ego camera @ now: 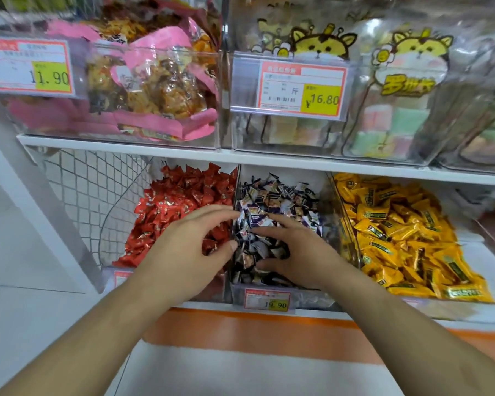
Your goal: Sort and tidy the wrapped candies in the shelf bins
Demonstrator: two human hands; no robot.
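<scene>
While both hands work the lower shelf, order runs: wire basket point(92, 201), red candies point(180, 201), purple candies point(277, 201), yellow candies point(397, 230). Left hand point(189, 252) hangs over the red bin's right side, fingers point(215, 212) spread and relaxed, tips reaching the purple pile. Right hand point(297, 252) rests on that pile, fingers loosely spread, pinching nothing visible. Step, likely: raking the purple candies level. Next calls for picking out strays near the red-purple divider.

Hidden and unreadable parts
The left hand point(183, 250) covers the red bin's price tag point(120, 277); upper price labels point(302, 88) blur.
</scene>
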